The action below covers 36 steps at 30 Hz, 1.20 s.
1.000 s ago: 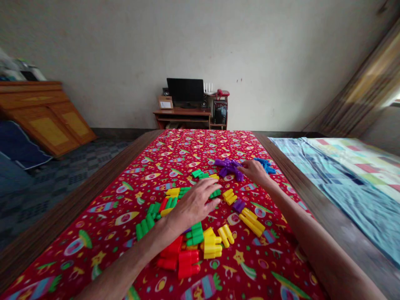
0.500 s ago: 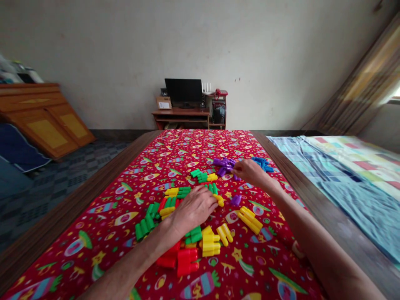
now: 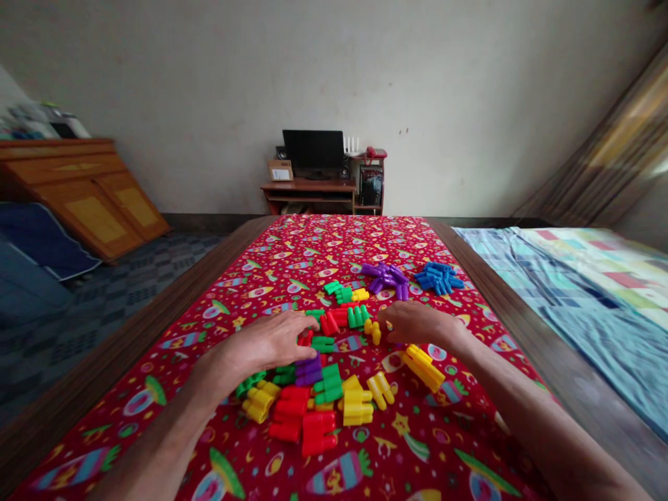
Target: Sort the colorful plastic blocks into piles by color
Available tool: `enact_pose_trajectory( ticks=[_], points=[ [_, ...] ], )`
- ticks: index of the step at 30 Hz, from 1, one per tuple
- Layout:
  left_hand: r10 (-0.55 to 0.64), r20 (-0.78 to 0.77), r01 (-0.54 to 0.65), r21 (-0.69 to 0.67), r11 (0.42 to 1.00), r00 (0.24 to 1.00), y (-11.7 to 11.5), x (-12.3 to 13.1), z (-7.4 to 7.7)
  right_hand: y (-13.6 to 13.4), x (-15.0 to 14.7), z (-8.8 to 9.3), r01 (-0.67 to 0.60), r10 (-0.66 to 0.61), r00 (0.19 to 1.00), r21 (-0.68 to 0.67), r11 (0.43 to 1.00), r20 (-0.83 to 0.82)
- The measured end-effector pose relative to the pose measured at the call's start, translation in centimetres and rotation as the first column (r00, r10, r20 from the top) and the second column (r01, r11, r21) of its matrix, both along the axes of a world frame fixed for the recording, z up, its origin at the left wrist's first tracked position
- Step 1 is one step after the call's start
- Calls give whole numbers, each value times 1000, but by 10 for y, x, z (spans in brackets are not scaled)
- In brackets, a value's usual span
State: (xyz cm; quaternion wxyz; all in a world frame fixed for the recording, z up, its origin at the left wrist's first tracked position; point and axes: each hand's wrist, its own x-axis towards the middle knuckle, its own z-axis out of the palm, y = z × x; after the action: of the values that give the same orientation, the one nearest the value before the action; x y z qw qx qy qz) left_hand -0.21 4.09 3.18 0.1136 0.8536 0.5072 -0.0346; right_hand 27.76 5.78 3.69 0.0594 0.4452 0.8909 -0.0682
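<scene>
My left hand (image 3: 274,339) is over the mixed pile, thumb and fingers apart around red and green toy building blocks (image 3: 323,344); its fingertips are partly hidden among them. Just below its thumb lies a purple block (image 3: 309,370). My right hand (image 3: 417,322) is low on the cloth with its fingers curled down over a purple block, of which only a sliver shows. A small yellow block (image 3: 372,330) sits beside its fingertips. Red blocks (image 3: 292,403), green blocks (image 3: 328,384) and yellow blocks (image 3: 357,407) lie nearer to me.
Farther back are a purple heap (image 3: 386,277) and a blue heap (image 3: 439,277) of blocks. A red patterned cloth (image 3: 292,243) covers the table, whose dark wooden edges (image 3: 501,313) show. A bed (image 3: 589,299) stands to the right, a desk with a monitor (image 3: 314,152) beyond.
My right hand has come back from the purple heap toward me, down onto the lone purple block. My left hand has shifted left across the pile, uncovering red, green and purple blocks.
</scene>
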Motion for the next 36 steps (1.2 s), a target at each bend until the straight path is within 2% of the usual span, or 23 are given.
enact_pose_trajectory(
  ticks=[3, 5, 9, 13, 16, 18, 20, 22, 25, 29, 33, 36],
  points=[
    [-3, -48, 0, -52, 999, 999, -8, 10, 4, 19, 10, -10, 98, -82, 983, 88, 991, -162],
    [-11, -57, 7, -73, 997, 998, -10, 16, 2, 35, 17, -18, 198, -134, 944, 193, 961, -301],
    [-47, -24, 45, -81, 996, 999, -6, 22, -1, 58, 25, -39, 249, -88, 876, 287, 925, -475],
    [-55, 143, 69, -94, 993, 988, 4, 23, 5, 64, 30, -50, 270, -82, 877, 343, 900, -474],
    [36, 307, 2, -124, 992, 951, 15, 18, 5, 61, 31, -44, 273, -76, 867, 342, 899, -493],
    [85, 450, -34, -120, 992, 889, 22, 14, 1, 55, 26, -37, 279, -69, 832, 308, 909, -551],
    [98, 606, -50, -97, 994, 790, 28, 12, -5, 45, 15, -30, 240, -43, 778, 233, 942, -627],
    [100, 710, -59, -83, 995, 697, 30, 15, -9, 33, 0, -25, 130, -5, 719, 128, 983, -695],
    [112, 766, -55, -100, 993, 633, 27, 24, -11, 13, -24, -23, -72, 66, 698, 21, 997, -713],
    [87, 737, -35, -86, 996, 670, 19, 31, -2, -2, -39, -23, -155, 120, 777, -3, 988, -617],
    [96, 662, -44, -95, 995, 744, 13, 25, 11, 0, -34, -17, -164, 127, 839, -23, 986, -528],
    [87, 596, 3, -147, 989, 799, 12, 18, 18, 3, -28, -13, -147, 116, 874, -29, 989, -473]
  ],
)
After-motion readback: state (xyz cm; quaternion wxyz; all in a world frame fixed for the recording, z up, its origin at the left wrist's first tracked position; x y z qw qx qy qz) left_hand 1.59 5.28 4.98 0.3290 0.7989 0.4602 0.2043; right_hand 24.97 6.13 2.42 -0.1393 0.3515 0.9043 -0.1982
